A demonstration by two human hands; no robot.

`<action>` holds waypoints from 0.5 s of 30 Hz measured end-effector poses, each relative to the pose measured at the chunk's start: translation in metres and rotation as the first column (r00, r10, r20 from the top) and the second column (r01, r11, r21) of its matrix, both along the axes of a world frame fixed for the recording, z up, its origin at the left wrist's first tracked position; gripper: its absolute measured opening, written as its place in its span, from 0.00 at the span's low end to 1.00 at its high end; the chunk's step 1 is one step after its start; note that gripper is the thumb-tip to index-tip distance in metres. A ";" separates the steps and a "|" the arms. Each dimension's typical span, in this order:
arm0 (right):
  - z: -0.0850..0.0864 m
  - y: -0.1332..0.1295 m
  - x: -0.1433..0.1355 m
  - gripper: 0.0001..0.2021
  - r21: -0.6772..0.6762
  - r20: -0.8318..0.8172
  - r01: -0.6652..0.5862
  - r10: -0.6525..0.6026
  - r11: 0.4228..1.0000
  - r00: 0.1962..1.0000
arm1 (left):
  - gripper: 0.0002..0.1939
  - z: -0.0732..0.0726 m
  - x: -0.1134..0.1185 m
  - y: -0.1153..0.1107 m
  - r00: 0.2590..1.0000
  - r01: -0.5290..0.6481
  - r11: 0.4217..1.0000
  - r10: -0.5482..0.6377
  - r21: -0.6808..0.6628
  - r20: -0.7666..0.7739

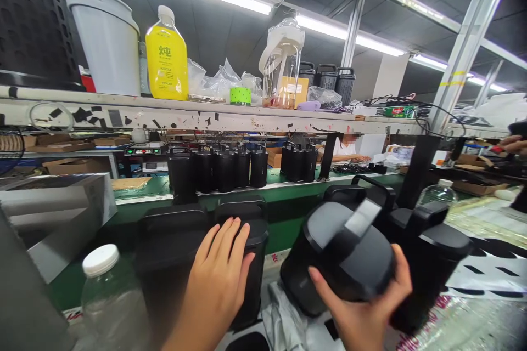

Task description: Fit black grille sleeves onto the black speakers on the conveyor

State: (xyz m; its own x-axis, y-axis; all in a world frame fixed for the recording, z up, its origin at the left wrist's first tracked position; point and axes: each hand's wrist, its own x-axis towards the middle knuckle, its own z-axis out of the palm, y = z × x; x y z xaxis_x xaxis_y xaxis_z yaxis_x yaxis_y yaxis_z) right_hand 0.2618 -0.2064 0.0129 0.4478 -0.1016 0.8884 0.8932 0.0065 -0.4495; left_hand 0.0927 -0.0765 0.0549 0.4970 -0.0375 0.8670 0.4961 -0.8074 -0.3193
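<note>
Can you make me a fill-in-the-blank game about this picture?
1. The hand holding the tilted container is the person's ____ one.
2. The container under the left hand's fingers is coloured ____.
3. On the shelf, the bottle beside the pale cup looks bright ____.
4. The cap on the clear bottle at lower left is ____.

Missing words: right; black; yellow; white.

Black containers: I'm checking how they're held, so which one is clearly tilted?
The container gripped by the right hand; those beside it stand upright.
</note>
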 end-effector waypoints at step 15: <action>-0.010 0.083 -0.011 0.57 -0.079 -0.420 -0.191 0.141 0.978 0.896 | 0.16 -0.002 0.000 0.001 1.000 -0.010 1.000 0.010 -0.011 0.011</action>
